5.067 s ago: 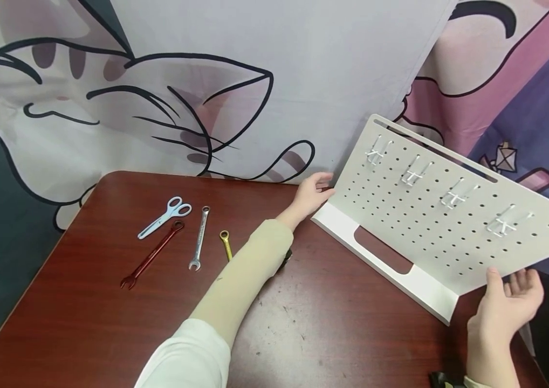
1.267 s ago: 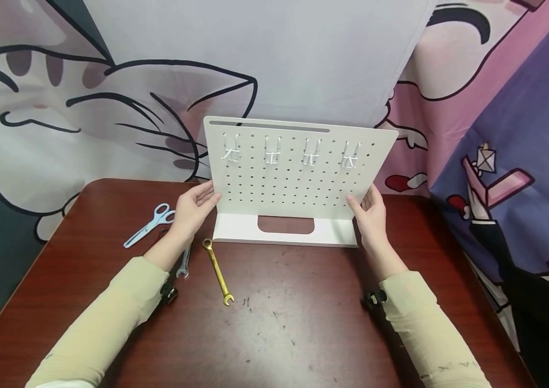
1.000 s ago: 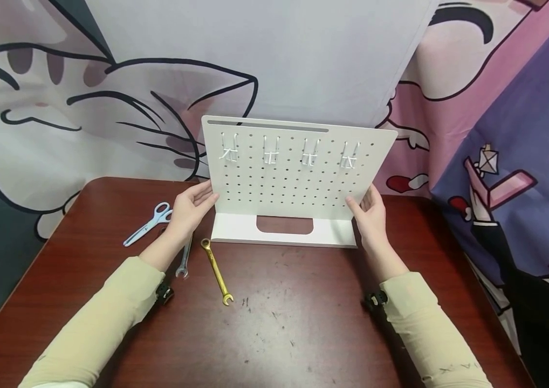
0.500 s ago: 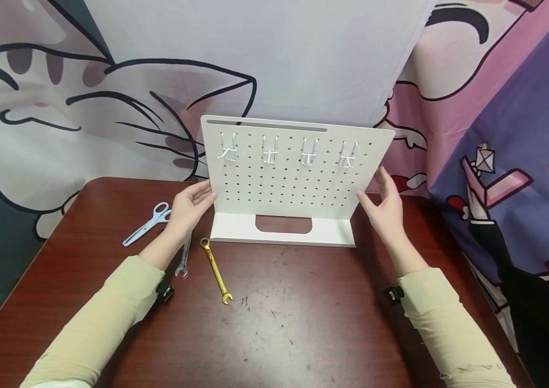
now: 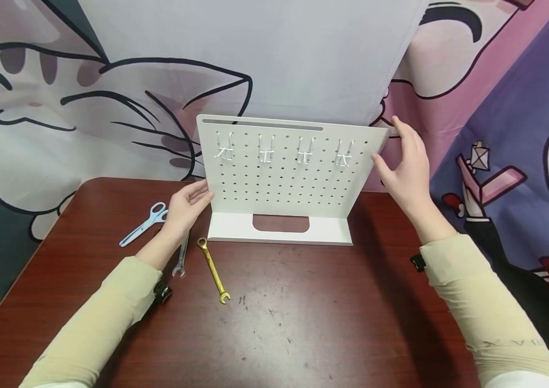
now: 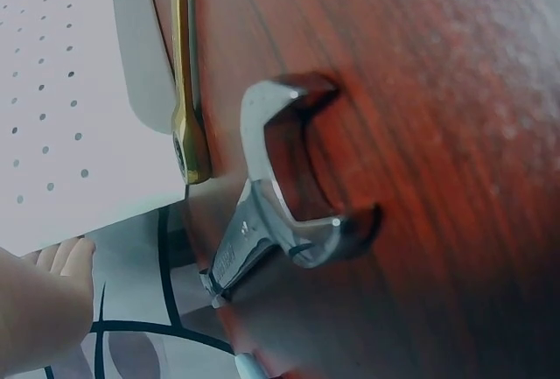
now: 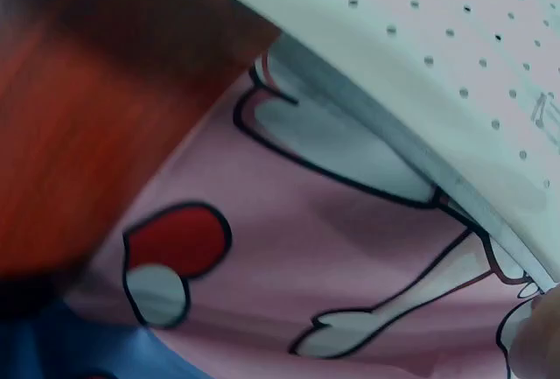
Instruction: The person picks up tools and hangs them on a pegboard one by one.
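A white pegboard (image 5: pixel 274 186) with a row of several wire hooks (image 5: pixel 304 153) stands on its base, upright and leaning back slightly. My left hand (image 5: pixel 184 210) holds its left edge low down, thumb in front; the fingertips are partly hidden by the board. My right hand (image 5: pixel 407 172) is at the upper right edge, fingers spread, the thumb tip at the edge and the forefinger raised by the corner. A fingertip (image 7: pixel 538 340) shows near the board's edge in the right wrist view. Nearest the left wrist are a silver wrench (image 5: pixel 181 260) and a yellow wrench (image 5: pixel 213 272).
Light blue scissors (image 5: pixel 145 223) lie left of the left hand on the brown table (image 5: pixel 294 323). The left forearm hides part of the silver wrench and nearly all of a red wrench. Printed cloth (image 5: pixel 313 59) hangs behind the table.
The pegboard has come from the right, turned to face forward and set at the middle. My right hand has let go of its lower right side and risen to the upper corner.
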`<state>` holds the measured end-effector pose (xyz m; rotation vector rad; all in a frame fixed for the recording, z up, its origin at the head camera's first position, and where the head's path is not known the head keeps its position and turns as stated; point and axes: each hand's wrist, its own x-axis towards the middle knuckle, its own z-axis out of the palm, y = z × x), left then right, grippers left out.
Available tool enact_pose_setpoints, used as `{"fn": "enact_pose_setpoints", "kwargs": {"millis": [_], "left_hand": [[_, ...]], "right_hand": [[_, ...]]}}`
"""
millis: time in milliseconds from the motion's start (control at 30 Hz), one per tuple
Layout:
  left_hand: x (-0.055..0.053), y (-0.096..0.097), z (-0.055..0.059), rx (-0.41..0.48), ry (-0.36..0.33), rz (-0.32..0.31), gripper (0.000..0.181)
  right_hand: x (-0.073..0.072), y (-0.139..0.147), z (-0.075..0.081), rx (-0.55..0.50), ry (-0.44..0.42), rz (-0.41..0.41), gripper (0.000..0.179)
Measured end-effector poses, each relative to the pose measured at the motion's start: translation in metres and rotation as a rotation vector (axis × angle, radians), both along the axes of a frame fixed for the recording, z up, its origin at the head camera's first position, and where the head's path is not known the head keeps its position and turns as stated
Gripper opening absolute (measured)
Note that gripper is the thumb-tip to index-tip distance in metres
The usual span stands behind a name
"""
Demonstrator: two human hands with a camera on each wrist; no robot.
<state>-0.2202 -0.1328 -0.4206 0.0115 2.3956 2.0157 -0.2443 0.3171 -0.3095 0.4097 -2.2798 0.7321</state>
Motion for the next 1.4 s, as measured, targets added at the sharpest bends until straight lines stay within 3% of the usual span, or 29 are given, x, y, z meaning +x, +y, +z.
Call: {"fn": "enact_pose_setpoints", "kwargs": {"millis": [233,533,833,1033,1233,1400], "left_hand": [[0.001,-0.003,-0.001,0.024,0.010,0.003,0.055],[0.003,-0.007,-0.003,0.033,0.025,-0.005,0.051],[0.009,-0.022,-0.007,-0.072,0.053,-0.051,0.049],[0.013,-0.039,-0.008,-0.124,0.108,-0.077,0.048],[0.017,-0.066,-0.007,-0.228,0.154,-0.072,0.045],[0.025,-0.091,-0.005,-0.318,0.191,-0.025,0.040]], "right_hand": [[-0.012,-0.005,0.008,0.240,0.086,0.097,0.067],[-0.024,-0.013,0.007,0.401,0.148,0.140,0.061],[-0.028,-0.011,0.001,0.382,0.178,0.140,0.063],[-0.028,-0.013,-0.002,0.351,0.186,0.128,0.064],[-0.029,-0.015,-0.006,0.274,0.232,0.131,0.063],[-0.031,-0.018,-0.007,0.249,0.279,0.131,0.059]]}}
